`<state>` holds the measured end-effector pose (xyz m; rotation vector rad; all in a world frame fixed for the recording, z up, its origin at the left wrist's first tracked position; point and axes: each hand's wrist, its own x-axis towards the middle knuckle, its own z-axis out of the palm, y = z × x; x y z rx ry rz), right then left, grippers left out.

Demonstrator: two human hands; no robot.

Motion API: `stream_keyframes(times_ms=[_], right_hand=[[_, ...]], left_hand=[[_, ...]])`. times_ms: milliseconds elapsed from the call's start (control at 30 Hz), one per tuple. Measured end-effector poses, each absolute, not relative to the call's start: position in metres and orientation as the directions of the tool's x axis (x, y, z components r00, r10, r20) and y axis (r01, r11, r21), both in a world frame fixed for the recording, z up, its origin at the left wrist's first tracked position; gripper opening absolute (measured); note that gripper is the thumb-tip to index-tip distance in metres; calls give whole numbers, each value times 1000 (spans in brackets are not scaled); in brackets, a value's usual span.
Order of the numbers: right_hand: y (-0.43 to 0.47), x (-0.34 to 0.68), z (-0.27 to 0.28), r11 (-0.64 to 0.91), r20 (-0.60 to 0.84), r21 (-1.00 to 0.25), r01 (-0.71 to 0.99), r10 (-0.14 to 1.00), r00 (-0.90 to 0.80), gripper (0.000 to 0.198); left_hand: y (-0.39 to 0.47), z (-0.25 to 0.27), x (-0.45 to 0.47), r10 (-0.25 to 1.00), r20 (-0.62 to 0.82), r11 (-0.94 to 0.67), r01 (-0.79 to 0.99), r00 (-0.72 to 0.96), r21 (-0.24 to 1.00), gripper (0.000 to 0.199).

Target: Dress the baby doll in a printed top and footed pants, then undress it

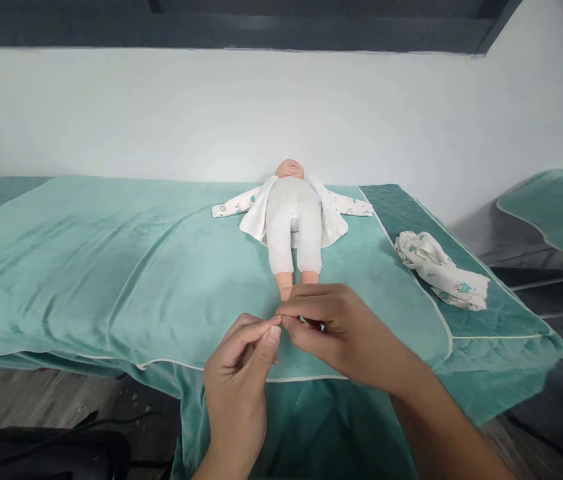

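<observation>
A baby doll (pixel 293 207) lies on its back on the green sheet, head toward the wall. Its body and legs are white cloth, and an open white printed jacket (pixel 332 223) is on its arms. In front of its feet, my left hand (pixel 241 373) and my right hand (pixel 336 327) meet, thumbs and fingertips pinched together. Whatever is between the fingertips is too small or hidden to make out. The doll's feet are partly covered by my right hand.
A bundled white printed cloth (pixel 441 270) lies on the bed's right side. The light green sheet (pixel 86 267) covers the darker green bedding (pixel 496 323). A white wall (pixel 161 113) stands behind, with a dark panel (pixel 236 30) above. A black object (pixel 46 453) is at lower left.
</observation>
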<state>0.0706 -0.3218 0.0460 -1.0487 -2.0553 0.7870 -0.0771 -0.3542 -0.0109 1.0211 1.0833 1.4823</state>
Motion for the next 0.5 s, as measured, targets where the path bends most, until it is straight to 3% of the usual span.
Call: stream_keyframes(times_ms=[200, 500], right_hand=[[-321, 69, 36, 491, 350, -745, 451, 864, -362, 28], [-324, 60, 25, 533, 495, -728, 432, 844, -206, 26]], left_hand=[[-356, -14, -75, 995, 52, -69, -217, -83, 974, 17], [-360, -15, -76, 937, 339, -315, 209, -88, 926, 31]])
